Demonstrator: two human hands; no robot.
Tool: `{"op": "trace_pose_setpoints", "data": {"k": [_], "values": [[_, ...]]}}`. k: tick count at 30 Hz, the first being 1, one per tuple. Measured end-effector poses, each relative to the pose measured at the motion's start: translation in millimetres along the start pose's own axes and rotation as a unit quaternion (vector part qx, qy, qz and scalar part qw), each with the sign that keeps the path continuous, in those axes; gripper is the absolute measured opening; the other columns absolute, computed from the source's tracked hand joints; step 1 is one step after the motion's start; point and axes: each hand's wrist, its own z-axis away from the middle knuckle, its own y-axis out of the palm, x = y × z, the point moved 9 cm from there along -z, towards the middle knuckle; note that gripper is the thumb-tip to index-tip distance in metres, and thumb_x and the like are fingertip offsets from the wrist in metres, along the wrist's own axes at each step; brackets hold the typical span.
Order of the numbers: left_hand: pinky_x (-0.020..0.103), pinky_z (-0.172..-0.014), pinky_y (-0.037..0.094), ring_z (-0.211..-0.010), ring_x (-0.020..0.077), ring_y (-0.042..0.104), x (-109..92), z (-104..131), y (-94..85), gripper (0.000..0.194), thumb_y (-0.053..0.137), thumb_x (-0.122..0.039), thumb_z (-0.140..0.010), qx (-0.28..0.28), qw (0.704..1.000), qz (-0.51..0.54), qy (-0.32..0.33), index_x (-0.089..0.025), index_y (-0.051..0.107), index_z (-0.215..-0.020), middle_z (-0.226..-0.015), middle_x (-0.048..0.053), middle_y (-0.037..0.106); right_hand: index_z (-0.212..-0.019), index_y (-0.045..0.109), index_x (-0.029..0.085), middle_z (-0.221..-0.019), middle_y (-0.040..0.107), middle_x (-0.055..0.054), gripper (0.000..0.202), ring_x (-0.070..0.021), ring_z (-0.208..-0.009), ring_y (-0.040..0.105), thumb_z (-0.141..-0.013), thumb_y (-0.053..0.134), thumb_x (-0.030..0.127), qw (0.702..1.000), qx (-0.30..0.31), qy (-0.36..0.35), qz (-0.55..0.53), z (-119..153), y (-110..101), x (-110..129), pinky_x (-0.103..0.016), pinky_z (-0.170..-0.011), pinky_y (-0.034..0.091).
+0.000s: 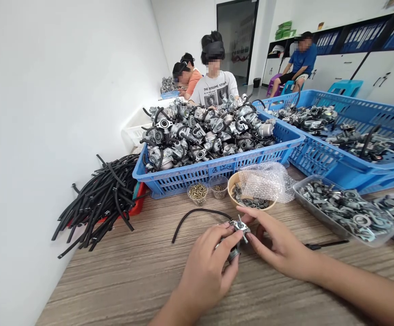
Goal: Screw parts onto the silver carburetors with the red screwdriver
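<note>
Near the middle of the wooden table, my left hand (210,258) is wrapped round a small metal carburetor (240,227), its fingers over the near and left side. A black hose (197,211) curves out from the part to the left and rests on the table. My right hand (275,242) touches the carburetor from the right, thumb and fingers at its edge beside a small upright metal lever. Part of the carburetor is hidden under my fingers.
A blue crate (190,174) heaped with carburetors stands ahead. Black hoses (98,203) lie at left. Cups of brass screws (197,192), a round bowl (271,207), bubble wrap (265,181) and a tray of metal parts (346,210) stand nearby. People sit beyond.
</note>
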Motion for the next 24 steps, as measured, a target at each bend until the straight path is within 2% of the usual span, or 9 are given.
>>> {"op": "trace_pose_setpoints", "data": {"k": [9,13,18,24], "values": [[0.052,-0.116,0.070,-0.140,0.0331,0.076,1.4,1.0,3.6,0.055,0.069,-0.012,-0.107,0.008,1.000,-0.007,0.008,-0.020,0.061,-0.161,-0.147,0.019,0.078,-0.175,0.042,0.038,-0.133,0.074,-0.010,0.064,-0.0212,-0.101,0.079,-0.115,0.059,0.024,1.000,-0.008,-0.019,0.019,-2.6,-3.4,6.8,-0.031,-0.075,0.070],[0.052,-0.116,0.070,-0.139,0.0336,0.077,4.4,2.5,4.6,0.061,0.068,-0.013,-0.106,0.001,1.000,-0.015,0.000,-0.017,0.054,-0.165,-0.148,0.021,0.078,-0.174,0.041,0.036,-0.134,0.073,-0.012,0.064,-0.0204,-0.097,0.078,-0.114,0.060,0.023,1.000,-0.009,-0.016,0.017,-0.4,-1.0,5.7,-0.030,-0.072,0.070],[0.051,-0.117,0.069,-0.138,0.0327,0.077,6.6,2.5,5.2,0.061,0.070,-0.013,-0.102,-0.004,1.000,0.004,0.002,-0.018,0.056,-0.162,-0.147,0.020,0.078,-0.172,0.040,0.032,-0.136,0.070,-0.016,0.065,-0.0269,-0.112,0.080,-0.112,0.063,0.022,0.998,-0.056,-0.021,0.024,4.2,-4.7,5.1,-0.032,-0.073,0.072],[0.052,-0.115,0.070,-0.135,0.0333,0.078,8.0,1.8,4.7,0.061,0.071,-0.013,-0.101,-0.007,1.000,0.005,0.002,-0.021,0.059,-0.160,-0.145,0.019,0.078,-0.168,0.036,0.031,-0.129,0.066,-0.013,0.065,-0.0222,-0.094,0.082,-0.110,0.062,0.017,0.991,-0.128,-0.047,0.010,0.2,-17.3,9.2,-0.030,-0.065,0.068]]}}
